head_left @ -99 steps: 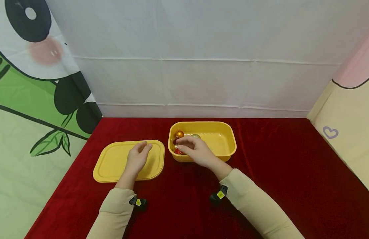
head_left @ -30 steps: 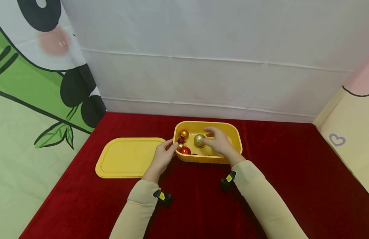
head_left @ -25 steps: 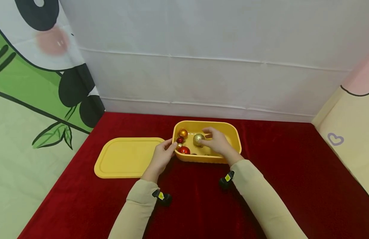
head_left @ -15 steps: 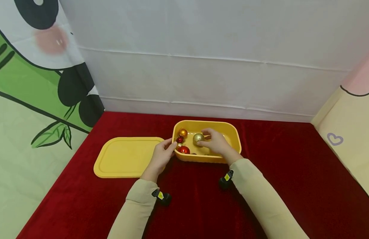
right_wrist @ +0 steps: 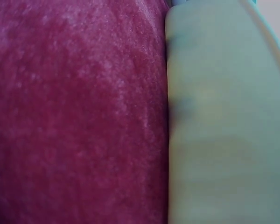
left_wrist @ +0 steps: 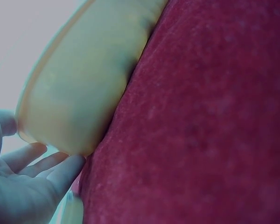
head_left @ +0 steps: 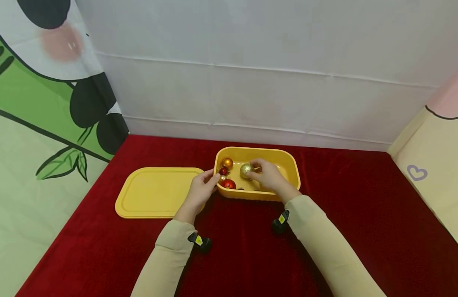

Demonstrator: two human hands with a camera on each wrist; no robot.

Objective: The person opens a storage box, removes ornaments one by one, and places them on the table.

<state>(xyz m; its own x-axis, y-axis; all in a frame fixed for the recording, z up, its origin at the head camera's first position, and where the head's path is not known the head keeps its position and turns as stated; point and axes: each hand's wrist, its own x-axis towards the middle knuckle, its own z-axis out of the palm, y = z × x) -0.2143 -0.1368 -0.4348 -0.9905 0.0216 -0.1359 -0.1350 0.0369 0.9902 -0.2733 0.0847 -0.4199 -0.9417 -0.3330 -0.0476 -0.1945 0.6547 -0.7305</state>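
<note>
Inside a yellow plastic box [head_left: 258, 195] lies a glittery gold Christmas ball [head_left: 246, 170]. My right hand [head_left: 271, 177] reaches over the front wall and pinches this ball between thumb and fingers. At the box's left end, my left hand [head_left: 200, 190] holds on, thumb at the rim and fingers against the outer wall, as the left wrist view shows. Along that end sit an orange ball [head_left: 228, 162], a small dark red ball [head_left: 223, 170], a small pale gold one [head_left: 223, 178] and a shiny red ball [head_left: 228, 184]. The right wrist view shows only the box wall [right_wrist: 228, 116] and cloth.
A flat yellow lid [head_left: 154, 194] lies left of the box, partly behind the left hand. Dark red velvet cloth [head_left: 243, 247] covers the table. A pale fabric backdrop [head_left: 229, 99] rises behind, with printed panels at both sides.
My left hand has moved right from over the lid to the box's end. My right hand has shifted right from the small balls to the gold ball and its fingers have closed on it.
</note>
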